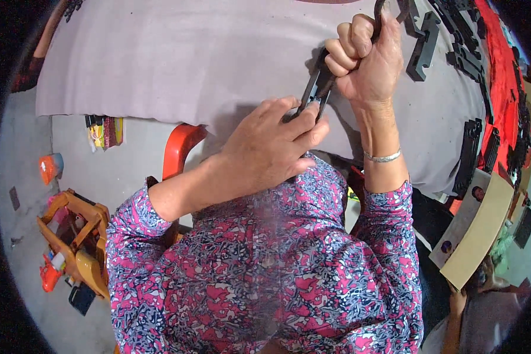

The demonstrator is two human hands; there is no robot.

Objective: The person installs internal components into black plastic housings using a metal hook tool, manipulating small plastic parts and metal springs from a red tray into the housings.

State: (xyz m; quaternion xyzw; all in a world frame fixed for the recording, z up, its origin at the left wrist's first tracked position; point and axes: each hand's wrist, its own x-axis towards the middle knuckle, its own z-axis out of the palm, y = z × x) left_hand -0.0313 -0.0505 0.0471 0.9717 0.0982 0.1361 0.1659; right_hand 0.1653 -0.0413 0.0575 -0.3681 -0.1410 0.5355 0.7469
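A long, narrow black part (pixel 316 84) with a channel along its face slants over the grey cloth. My right hand (pixel 373 65) is closed in a fist round its upper stretch, thumb pointing up. Lower down, my left hand (pixel 256 138) has its fingers on the part's near end, pressing at the channel. A dark curved piece shows above my right thumb; I cannot tell whether it belongs to the same part. Similar black pieces (pixel 423 48) lie loose on the cloth to the right of my right hand.
The grey cloth (pixel 153 59) covers the work surface. Red cloth (pixel 497 41) and more black pieces line the right side. Lower right, another person's hand (pixel 457 301) is by a cardboard box (pixel 478 230). An orange-red chair (pixel 180 147) and a wooden stool (pixel 94 265) stand left.
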